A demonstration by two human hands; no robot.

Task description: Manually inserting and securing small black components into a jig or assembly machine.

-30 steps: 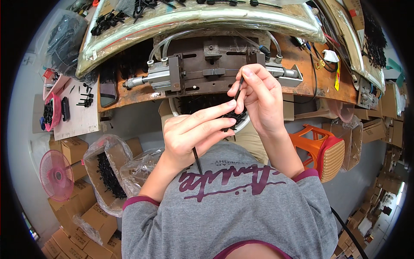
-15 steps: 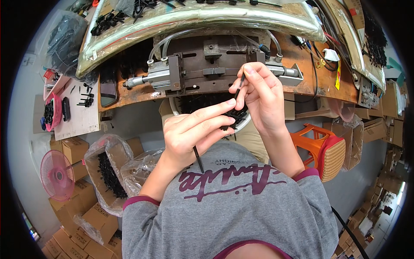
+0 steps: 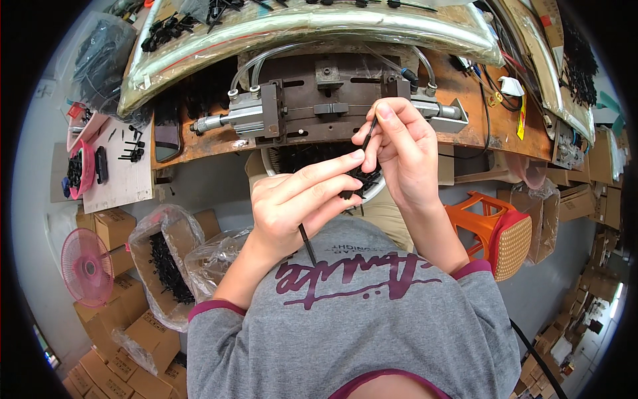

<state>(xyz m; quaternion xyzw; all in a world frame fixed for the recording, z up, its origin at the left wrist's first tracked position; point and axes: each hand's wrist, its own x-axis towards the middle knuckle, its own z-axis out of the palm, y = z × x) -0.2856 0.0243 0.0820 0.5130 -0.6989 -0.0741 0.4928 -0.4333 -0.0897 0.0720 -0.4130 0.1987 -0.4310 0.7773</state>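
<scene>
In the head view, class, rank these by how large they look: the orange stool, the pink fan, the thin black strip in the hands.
1. orange stool
2. pink fan, close to the stool in looks; fisheye bending near the rim makes this unsure
3. thin black strip, clearly smallest, held by the left hand

A worn brown wooden workbench (image 3: 465, 126) spans a crowded workshop with a grey concrete floor (image 3: 206, 183). Stacked brown cardboard boxes (image 3: 116, 332) and a pink round electric fan (image 3: 86, 266) sit lower left; an orange plastic stool (image 3: 495, 229) stands right of the bench.
</scene>
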